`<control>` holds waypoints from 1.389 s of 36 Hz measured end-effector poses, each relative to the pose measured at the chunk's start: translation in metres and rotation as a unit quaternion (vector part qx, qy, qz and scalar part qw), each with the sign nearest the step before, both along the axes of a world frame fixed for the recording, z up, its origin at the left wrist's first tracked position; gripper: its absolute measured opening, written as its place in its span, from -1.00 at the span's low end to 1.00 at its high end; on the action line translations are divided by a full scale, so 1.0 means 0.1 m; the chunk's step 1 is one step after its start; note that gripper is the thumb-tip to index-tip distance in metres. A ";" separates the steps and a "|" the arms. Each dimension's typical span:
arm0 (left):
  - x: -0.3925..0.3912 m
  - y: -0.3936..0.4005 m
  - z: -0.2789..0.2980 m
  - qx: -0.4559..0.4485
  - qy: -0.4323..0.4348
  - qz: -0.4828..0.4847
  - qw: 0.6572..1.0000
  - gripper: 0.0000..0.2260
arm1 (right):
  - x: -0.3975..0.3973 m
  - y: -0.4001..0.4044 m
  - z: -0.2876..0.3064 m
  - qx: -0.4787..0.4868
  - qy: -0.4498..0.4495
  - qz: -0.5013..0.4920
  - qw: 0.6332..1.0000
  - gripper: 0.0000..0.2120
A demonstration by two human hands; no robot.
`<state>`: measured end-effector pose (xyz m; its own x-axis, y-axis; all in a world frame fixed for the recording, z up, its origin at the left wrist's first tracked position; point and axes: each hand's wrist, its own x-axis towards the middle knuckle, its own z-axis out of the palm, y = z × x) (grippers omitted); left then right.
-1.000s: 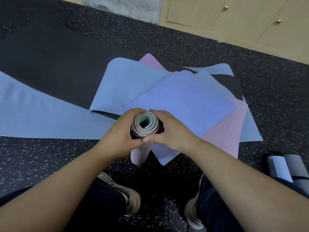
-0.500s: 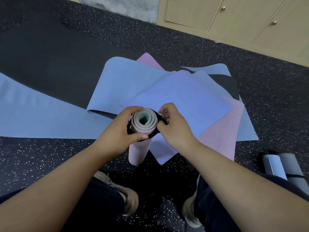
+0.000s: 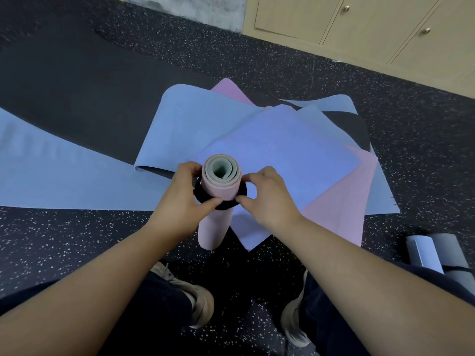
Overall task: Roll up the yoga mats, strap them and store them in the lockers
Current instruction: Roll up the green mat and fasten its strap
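Observation:
A rolled pink yoga mat [image 3: 214, 227] with a pale green inner face stands upright on the floor in front of me. A black strap [image 3: 226, 204] circles it a little below its top end. My left hand [image 3: 183, 196] grips the strap on the left side, thumb in front. My right hand [image 3: 267, 196] pinches the strap on the right side. Several unrolled mats lie fanned out behind the roll: a blue mat [image 3: 280, 155], a pink mat [image 3: 341, 201] and a black mat [image 3: 77, 104]. Beige locker doors [image 3: 359, 27] line the far wall.
Two rolled mats, a light blue roll [image 3: 421, 253] and a grey roll [image 3: 455, 258] with a black strap, lie on the speckled floor at right. A long blue mat [image 3: 51, 176] stretches off to the left. My shoes [image 3: 203, 301] stand close under the upright roll.
The black strap has slid down from the roll's top end. My hands went down with it, so more of the pink roll now sticks out above them.

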<state>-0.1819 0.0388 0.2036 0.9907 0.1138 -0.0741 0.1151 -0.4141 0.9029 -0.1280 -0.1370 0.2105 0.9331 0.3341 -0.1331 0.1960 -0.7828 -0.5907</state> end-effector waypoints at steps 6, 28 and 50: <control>0.02 0.00 0.00 -0.027 0.006 0.021 0.999 -0.52 | -0.05 0.08 0.09 0.125 0.013 0.003 0.992 -0.39; 0.02 0.03 0.00 -0.032 -0.001 0.046 0.998 -0.65 | 0.00 0.03 -0.08 0.104 0.040 0.022 0.994 -0.57; 0.13 0.08 -0.14 0.154 0.010 0.070 0.986 -0.66 | 0.08 0.15 -0.33 0.083 0.030 -0.033 0.996 -0.72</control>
<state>-0.1688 0.0468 0.1896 0.9626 0.2688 -0.0334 0.2062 -0.6470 0.7341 -0.1201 -0.1222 0.1775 0.9455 0.2949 -0.1380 0.1078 -0.6835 -0.7220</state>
